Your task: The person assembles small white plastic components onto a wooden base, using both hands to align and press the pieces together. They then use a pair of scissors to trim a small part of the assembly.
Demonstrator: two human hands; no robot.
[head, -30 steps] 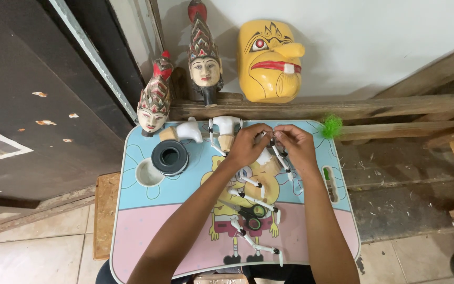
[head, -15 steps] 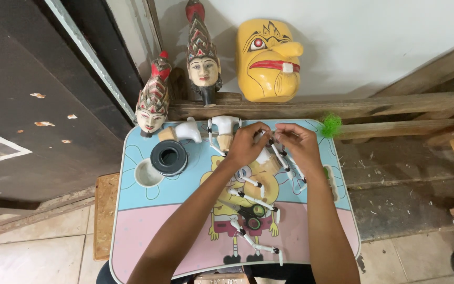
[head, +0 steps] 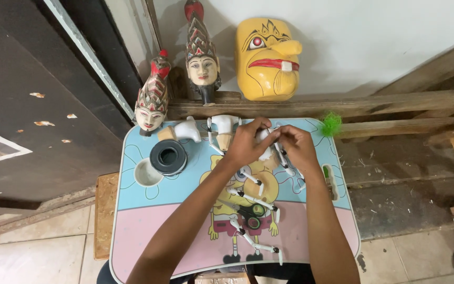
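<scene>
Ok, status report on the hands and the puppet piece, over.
Both hands, left hand and right hand, closed on white puppet piece. White jointed sticks and scissors lie below.

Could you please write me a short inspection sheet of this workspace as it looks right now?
Surface: small lap table with a cartoon print, blue and pink.
Job's things: a white puppet piece held between left hand and right hand.
Clutter: white jointed puppet arms, black-handled scissors, black tape roll, two white torso pieces, green tuft.
Grippers: both hands pinch the piece.
Cables: nothing seen.
Surroundings: two painted puppet heads, yellow mask, wooden beams, tiled floor.
</scene>
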